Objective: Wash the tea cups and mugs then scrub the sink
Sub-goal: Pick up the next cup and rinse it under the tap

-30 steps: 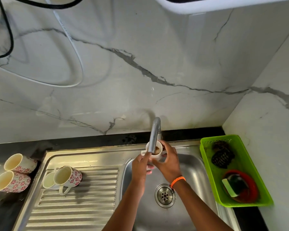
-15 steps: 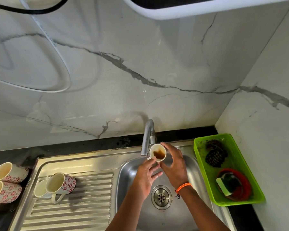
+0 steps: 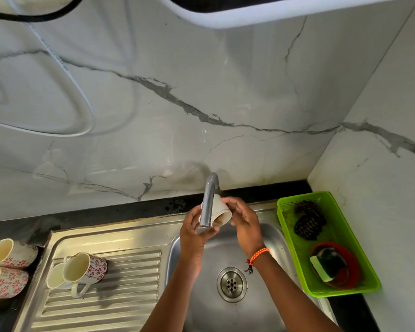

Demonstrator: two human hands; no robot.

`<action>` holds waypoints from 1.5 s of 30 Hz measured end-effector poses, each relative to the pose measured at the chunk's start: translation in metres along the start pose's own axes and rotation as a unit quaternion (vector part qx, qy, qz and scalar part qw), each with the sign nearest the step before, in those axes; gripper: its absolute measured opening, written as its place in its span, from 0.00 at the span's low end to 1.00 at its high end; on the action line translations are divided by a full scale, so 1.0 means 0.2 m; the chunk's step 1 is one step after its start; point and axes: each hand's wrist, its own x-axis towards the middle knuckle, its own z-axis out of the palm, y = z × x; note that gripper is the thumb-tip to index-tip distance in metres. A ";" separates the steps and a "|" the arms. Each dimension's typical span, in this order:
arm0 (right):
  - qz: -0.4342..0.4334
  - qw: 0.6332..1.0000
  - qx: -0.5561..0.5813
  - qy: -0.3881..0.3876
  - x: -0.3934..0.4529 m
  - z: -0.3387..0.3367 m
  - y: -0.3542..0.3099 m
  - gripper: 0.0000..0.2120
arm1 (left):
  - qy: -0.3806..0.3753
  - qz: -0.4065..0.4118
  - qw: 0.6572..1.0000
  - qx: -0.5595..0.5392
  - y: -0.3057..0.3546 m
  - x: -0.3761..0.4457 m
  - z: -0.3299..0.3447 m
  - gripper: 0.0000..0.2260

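— Holding what, over the basin?

— A small white tea cup (image 3: pixel 222 208), tipped mouth-down toward the sink (image 3: pixel 268 238), just behind the tap (image 3: pixel 207 202). Pinched by the right hand (image 3: pixel 246 225) — fingers curled round its base and side. Brown dregs visible at the rim, so probably tilted to pour them out.

— And the left hand (image 3: pixel 194 232)?

— Just below and left of the cup, fingers loosely bent, touching or nearly touching the rim; hard to tell which behind the spout. Probably placed to steady the cup, or to rub the inside. No water stream visible.

— Other cups?

— Well left of the left hand: a floral mug (image 3: pixel 85 269) lying on its side on the ribbed drainboard (image 3: pixel 130 283), a plain white cup (image 3: pixel 55 275) touching it. Further left, on the dark desk (image 3: pixel 15 231), two more floral mugs (image 3: pixel 9 267), also on their sides — set apart, likely queued for washing.

— Scrubbing gear?

— Right of the right hand, in a green basket (image 3: pixel 359 238): a dark scourer (image 3: pixel 308 224) and a sponge (image 3: pixel 319 268) in a red dish (image 3: pixel 353 267). Within reach, untouched; sink scrub not yet begun.
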 end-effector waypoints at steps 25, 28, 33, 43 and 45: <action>0.102 0.806 -0.555 0.180 -0.39 -0.89 0.03 0.10 | 0.042 -0.056 0.989 -0.129 -0.15 -0.47 -0.25 0.43; 0.208 0.763 -0.595 0.140 -0.42 -0.96 0.09 0.16 | 0.011 -0.146 0.954 -0.260 -0.16 -0.56 -0.29 0.26; 0.200 0.790 -0.566 0.127 -0.42 -0.98 0.14 0.15 | -0.029 -0.193 0.923 -0.331 -0.11 -0.69 -0.34 0.16; 0.199 0.810 -0.511 0.209 -0.47 -1.04 -0.07 0.17 | -0.062 -0.153 0.913 -0.374 -0.07 -0.74 -0.55 0.27; 0.181 0.825 -0.478 0.242 -0.50 -0.99 -0.19 0.22 | -0.065 -0.153 0.908 -0.384 -0.05 -0.73 -0.58 0.23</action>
